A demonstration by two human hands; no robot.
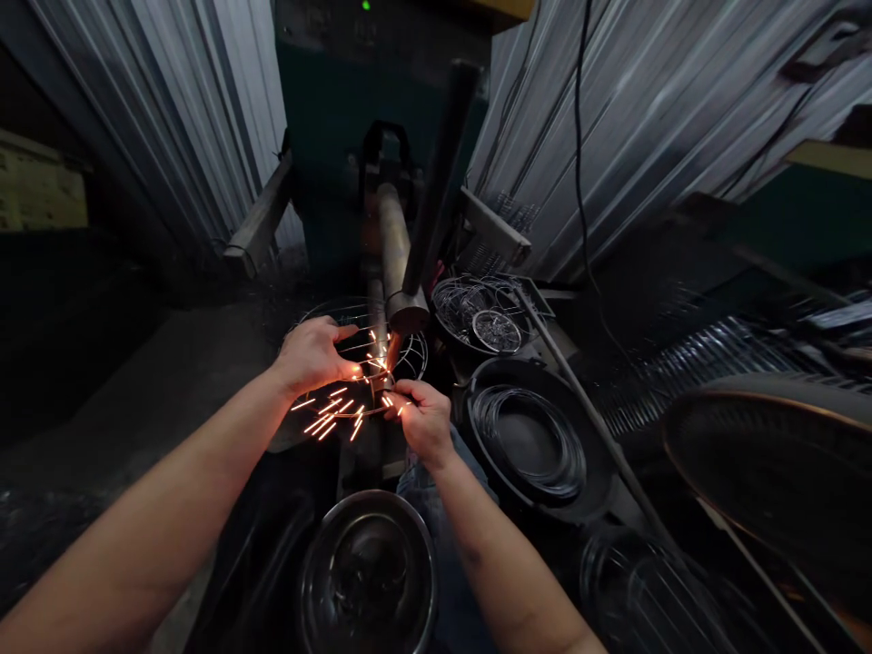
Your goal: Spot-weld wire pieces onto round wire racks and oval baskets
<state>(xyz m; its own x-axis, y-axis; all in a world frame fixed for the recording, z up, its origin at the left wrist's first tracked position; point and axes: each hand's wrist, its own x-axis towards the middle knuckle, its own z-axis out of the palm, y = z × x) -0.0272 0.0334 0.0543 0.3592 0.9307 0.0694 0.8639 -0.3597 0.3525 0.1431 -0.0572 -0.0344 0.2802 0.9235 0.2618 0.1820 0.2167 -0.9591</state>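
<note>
A spot welder's upper electrode arm reaches toward me, its copper tip pressed down where orange sparks spray out. A round wire frame lies around the welding point. My left hand is closed on the frame's wires at the left of the tip, thumb toward the sparks. Just right of the tip, my right hand pinches the frame's near side. Sparks and fingers partly hide the wire there.
A black tray with coiled wire rings stands at the right. Behind it is a basin of wire pieces. A metal bowl sits close below my hands. A large round fan-like guard stands far right.
</note>
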